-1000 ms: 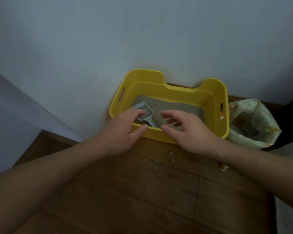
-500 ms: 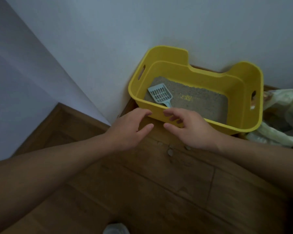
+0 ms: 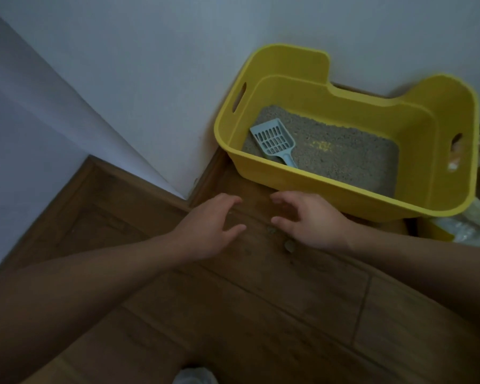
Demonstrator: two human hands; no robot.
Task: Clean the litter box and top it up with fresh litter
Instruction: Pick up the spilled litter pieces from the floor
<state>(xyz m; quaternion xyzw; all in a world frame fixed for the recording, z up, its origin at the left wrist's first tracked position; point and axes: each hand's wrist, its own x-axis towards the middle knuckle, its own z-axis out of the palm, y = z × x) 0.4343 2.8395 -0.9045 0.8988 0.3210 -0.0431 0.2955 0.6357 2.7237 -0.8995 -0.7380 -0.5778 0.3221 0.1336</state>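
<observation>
Walls (image 3: 122, 79), pale, meet at a corner on the left, w/ wood floor (image 3: 261, 314) below. Left hand (image 3: 208, 225) is over the floor nr that corner, palm down, fingers loosely spread & slightly curved, holding nothing. Right hand (image 3: 308, 220) is just beside it in the same pose, fingers relaxed, nothing in it. Can't tell if either touches the boards. A few litter clumps (image 3: 288, 246) lie on the floor by the right hand. Beyond both hands, right of centre, yellow litter box (image 3: 344, 195) sits against the wall, apart from the fingers. Grey litter (image 3: 344, 162) covers its bottom. Pale blue slotted scoop (image 3: 273, 139) lies on the litter at the box's left end, handle toward the front wall. Crumpled plastic bag (image 3: 477, 225) is at far right, just beside the box.
</observation>
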